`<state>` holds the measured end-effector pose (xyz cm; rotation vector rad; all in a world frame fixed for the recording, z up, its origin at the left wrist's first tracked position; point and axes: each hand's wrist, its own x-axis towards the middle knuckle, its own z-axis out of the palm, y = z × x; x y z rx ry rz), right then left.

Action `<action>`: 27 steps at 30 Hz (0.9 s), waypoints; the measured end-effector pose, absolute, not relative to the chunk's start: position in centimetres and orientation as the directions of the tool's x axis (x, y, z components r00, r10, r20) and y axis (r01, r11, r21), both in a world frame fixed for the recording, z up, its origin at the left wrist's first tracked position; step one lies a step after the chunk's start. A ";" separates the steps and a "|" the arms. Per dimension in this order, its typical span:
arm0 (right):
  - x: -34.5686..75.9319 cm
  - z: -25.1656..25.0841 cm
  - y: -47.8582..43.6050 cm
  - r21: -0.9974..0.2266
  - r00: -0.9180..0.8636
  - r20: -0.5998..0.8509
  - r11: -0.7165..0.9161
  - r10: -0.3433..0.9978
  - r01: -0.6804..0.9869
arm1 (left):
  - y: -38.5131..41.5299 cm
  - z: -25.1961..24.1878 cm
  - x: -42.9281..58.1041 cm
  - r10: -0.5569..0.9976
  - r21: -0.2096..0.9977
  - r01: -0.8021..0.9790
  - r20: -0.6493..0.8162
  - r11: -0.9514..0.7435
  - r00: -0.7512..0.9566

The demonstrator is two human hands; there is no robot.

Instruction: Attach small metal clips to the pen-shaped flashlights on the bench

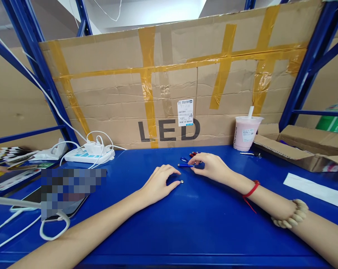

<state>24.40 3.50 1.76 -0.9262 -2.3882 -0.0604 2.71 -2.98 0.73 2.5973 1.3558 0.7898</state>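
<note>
My right hand (pixel 212 167) pinches a short, slim blue cylinder (pixel 184 165) between thumb and fingers, just above the blue tabletop. Past its fingertips lie several small red pieces (pixel 193 154) and a blue looped piece (pixel 183 159), partly hidden by the hand. To the left, my left hand (pixel 159 181) is open over the table, thumb and index finger apart with nothing gripped. A tiny round silver piece (pixel 181 182) sits at the tip of its thumb; whether they touch I cannot tell.
A pink drink cup (pixel 246 132) with a straw stands at the back right, near an open cardboard box (pixel 306 149) and a white strip (pixel 317 190). At left are a power strip (pixel 87 155), cables and a device (pixel 76 205). Taped cardboard (pixel 115 101) walls the back.
</note>
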 end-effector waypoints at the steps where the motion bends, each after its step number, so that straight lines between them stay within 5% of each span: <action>1: 24.3 1.9 3.3 -0.153 -0.583 0.552 0.760 0.596 0.632 | -3.0 0.7 2.7 0.796 0.329 0.741 0.405 -0.586 0.450; 12: 23.6 2.6 1.9 -0.155 -0.529 0.709 0.834 0.468 0.530 | -3.0 0.5 2.7 0.815 0.376 0.750 0.447 -0.544 0.368; 20: 21.4 2.3 -0.6 -0.186 -0.582 0.760 0.955 0.289 0.231 | -3.5 1.2 3.0 0.734 0.356 0.684 0.550 -0.637 0.398; 27: 21.9 2.5 -0.1 -0.236 -0.633 0.627 0.885 0.454 0.401 | -3.4 1.3 3.0 0.725 0.390 0.680 0.614 -0.621 0.311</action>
